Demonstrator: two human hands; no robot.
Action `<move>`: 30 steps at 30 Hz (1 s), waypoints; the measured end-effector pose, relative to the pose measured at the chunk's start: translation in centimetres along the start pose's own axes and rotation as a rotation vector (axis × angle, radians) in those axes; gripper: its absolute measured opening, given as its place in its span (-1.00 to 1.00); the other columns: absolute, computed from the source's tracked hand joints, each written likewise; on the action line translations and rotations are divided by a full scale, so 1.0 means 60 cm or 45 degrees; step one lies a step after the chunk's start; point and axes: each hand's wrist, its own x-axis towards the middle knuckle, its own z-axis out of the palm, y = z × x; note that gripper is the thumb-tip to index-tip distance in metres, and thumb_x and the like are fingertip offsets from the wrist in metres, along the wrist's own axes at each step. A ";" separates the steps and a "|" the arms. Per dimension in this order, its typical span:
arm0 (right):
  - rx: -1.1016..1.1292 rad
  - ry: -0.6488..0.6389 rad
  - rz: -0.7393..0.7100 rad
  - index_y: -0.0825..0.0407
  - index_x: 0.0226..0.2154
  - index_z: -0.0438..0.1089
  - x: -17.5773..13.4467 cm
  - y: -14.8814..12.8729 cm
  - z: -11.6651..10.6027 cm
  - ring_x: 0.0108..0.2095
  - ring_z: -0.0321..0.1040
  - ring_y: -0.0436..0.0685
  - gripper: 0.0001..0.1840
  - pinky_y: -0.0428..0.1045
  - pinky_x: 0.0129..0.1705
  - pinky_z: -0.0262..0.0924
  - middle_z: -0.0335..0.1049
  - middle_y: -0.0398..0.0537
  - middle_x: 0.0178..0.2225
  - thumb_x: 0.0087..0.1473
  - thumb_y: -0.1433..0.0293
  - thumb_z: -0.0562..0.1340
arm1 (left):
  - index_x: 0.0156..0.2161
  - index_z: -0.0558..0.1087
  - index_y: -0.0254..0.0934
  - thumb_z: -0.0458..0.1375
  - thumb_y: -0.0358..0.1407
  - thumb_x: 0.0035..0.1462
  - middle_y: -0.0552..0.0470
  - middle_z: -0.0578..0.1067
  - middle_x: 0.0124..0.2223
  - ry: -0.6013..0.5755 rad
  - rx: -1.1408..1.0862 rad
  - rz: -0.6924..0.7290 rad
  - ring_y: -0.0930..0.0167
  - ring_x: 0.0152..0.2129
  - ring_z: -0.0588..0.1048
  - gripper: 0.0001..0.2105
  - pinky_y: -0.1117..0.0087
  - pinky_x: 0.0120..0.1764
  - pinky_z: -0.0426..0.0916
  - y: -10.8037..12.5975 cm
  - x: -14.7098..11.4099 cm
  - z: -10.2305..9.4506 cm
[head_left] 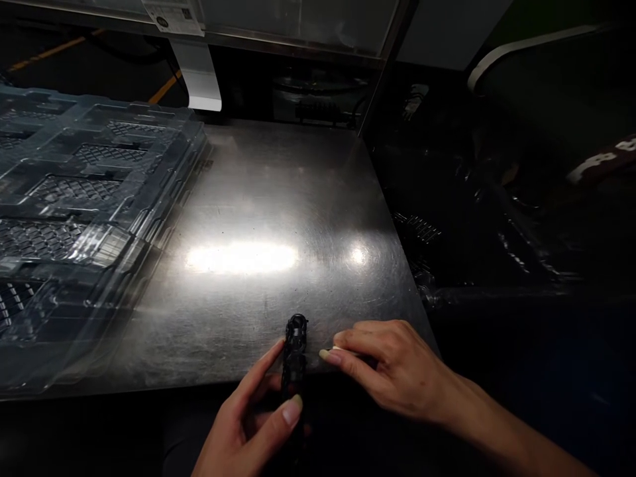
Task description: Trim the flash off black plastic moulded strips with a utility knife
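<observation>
My left hand (258,414) grips a narrow black plastic part (295,351) between the thumb and fingers. The part points away from me over the front edge of the metal table (258,199), and a rounded, ring-like opening shows at its far end. Its lower portion is hidden by my hand and the dark. To the right, my right hand (392,364) is closed in a pinch, with thumb and forefinger together, a short gap from the black part. Something small and dark seems to lie under the curled fingers, too hidden to name.
Stacked clear plastic trays (149,205) with black mesh-like parts in their pockets cover the table's left side. A framed panel (298,26) with a white label stands behind. Right of the table edge, dark parts lie in a black plastic-lined area (477,245).
</observation>
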 end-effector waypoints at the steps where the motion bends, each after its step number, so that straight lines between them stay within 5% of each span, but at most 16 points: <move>1: -0.001 -0.001 -0.001 -0.01 -0.42 0.47 0.000 0.000 -0.001 -0.52 0.28 0.05 -0.52 0.00 -0.39 0.11 0.38 -0.13 -0.55 0.44 0.11 0.10 | 0.34 0.32 -0.03 0.43 0.03 0.01 -0.10 0.54 0.14 -0.004 0.003 -0.004 0.21 -0.33 0.66 -0.20 0.20 -0.18 0.55 0.000 0.000 0.000; 30: -0.088 -0.023 0.041 -0.03 -0.33 0.55 -0.006 0.000 0.001 -0.54 0.25 0.03 -0.52 -0.01 -0.43 0.08 0.35 -0.13 -0.53 0.43 0.06 0.10 | 0.36 0.28 0.01 0.40 0.07 0.02 -0.09 0.45 0.31 -0.022 0.042 -0.038 0.19 -0.27 0.67 -0.18 0.19 -0.13 0.56 0.002 0.000 -0.005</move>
